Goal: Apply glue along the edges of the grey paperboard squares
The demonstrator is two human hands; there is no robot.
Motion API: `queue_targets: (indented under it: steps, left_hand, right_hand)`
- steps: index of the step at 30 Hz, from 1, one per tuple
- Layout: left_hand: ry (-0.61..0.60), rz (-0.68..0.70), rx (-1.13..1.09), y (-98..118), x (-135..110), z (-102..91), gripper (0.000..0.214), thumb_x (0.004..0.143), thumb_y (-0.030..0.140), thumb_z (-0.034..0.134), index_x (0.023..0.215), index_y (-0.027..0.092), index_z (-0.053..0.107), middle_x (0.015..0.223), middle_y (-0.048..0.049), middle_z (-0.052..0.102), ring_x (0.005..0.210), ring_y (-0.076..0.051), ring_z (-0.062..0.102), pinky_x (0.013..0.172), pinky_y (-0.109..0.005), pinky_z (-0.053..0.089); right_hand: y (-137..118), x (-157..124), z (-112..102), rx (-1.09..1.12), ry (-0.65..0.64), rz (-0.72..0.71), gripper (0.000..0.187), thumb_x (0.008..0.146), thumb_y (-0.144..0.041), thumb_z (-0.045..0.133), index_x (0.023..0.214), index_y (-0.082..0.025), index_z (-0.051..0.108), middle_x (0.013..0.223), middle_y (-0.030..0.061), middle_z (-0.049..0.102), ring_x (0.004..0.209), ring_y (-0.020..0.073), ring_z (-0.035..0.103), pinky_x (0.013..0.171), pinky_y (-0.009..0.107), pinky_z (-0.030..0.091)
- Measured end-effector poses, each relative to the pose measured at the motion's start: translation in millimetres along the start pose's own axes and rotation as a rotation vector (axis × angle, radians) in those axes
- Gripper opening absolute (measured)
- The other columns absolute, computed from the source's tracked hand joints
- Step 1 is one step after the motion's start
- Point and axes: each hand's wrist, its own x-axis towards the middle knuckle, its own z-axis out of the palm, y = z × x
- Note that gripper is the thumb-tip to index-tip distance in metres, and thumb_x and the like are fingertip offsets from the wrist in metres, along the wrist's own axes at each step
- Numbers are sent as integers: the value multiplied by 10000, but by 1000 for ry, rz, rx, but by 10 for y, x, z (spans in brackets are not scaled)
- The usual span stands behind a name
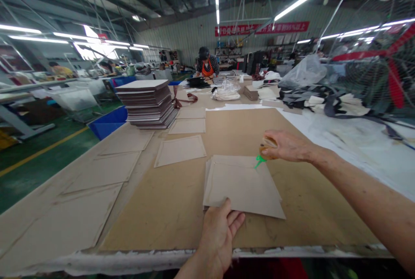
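My left hand (220, 231) lies flat on the near edge of a small stack of beige panels (241, 184) on the brown cardboard sheet (168, 210), fingers stretched out. My right hand (285, 145) is closed round a roll of tape (267, 144) with a green end piece (259, 161), held just above the stack's far right corner. Single beige panels (180, 150) lie further off on the table.
A tall pile of dark boards (147, 102) stands at the back left. A blue bin (108, 125) sits beside the table. Another person (206, 66) works at the far end. Bags and dark straps (311, 93) crowd the right side; a netted fan (382, 67) stands there.
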Motion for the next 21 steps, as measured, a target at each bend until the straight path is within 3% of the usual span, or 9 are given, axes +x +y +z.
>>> queue_targets:
  steps: [9, 21]
  left_hand:
    - [36, 24, 20, 25, 1, 40, 270, 851, 113, 601, 1113, 122, 538, 1157, -169, 654, 924, -247, 692, 807, -372, 595]
    - [54, 19, 26, 38, -16, 46, 216, 849, 81, 594, 1057, 120, 555, 1178, -160, 648, 931, -249, 691, 892, -438, 566]
  right_hand:
    - [192, -260, -39, 11, 13, 87, 257, 815, -424, 593, 905, -189, 540, 838, 36, 605, 711, 204, 553, 584, 289, 330]
    - [-85, -810, -103, 69, -47, 96, 289, 829, -465, 606, 955, -210, 557, 948, 56, 618, 830, 256, 574, 689, 351, 389]
